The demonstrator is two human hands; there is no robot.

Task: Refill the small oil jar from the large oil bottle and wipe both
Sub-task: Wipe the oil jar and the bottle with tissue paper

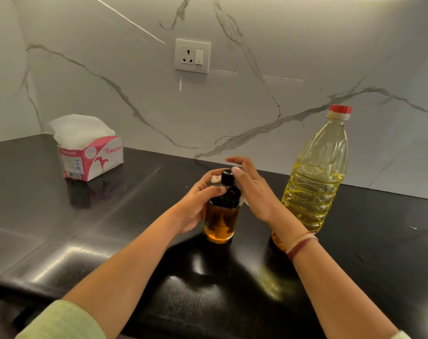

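Note:
The small oil jar (221,221) stands upright on the black counter (125,216), amber oil inside and a black cap on top. My left hand (196,204) grips its dark shoulder from the left. My right hand (252,189) presses a white tissue (243,200) against the jar's neck and shoulder from the right, thumb at the cap. A scrap of tissue shows behind the left fingers. The large oil bottle (318,177), clear plastic with yellow oil and a red cap, stands upright to the right, apart from both hands.
A pink and white tissue box (93,157) with tissues sticking out sits at the back left of the counter. A marble wall with a socket (192,56) rises behind. The counter's front edge runs along the lower left.

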